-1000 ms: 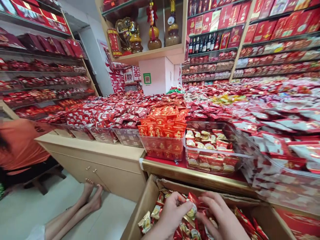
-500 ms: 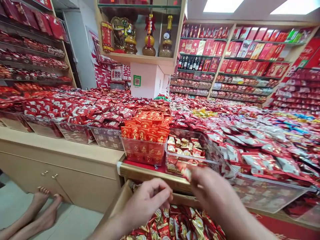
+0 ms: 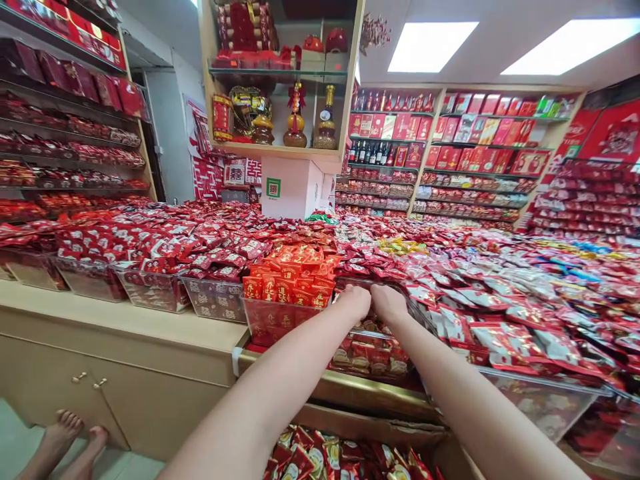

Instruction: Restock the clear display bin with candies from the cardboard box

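Note:
Both my arms stretch forward over a clear plastic bin (image 3: 383,335) that holds small red and gold packets (image 3: 369,357). My left hand (image 3: 356,301) is over the bin's left side, its fingers curled down. Close beside it, knuckles nearly touching, my right hand (image 3: 389,303) is closed and reaches into the same bin. The backs of the hands hide the fingertips and anything in them. Below, between my forearms, an open cardboard box (image 3: 360,421) holds similar packets (image 3: 320,457). A bin of orange-red packets (image 3: 290,280) stands just left of my left hand.
Clear bins (image 3: 215,300) of red packets line the counter (image 3: 125,333) at left. Silver and red packets (image 3: 505,340) fill a large bin at right. A display cabinet (image 3: 280,150) overhangs the middle. Another person's feet (image 3: 65,437) are at lower left.
Both hands have moved forward and up from above the cardboard box to the clear bin. A small packet seen earlier in my right hand is now out of sight. The view has tilted up.

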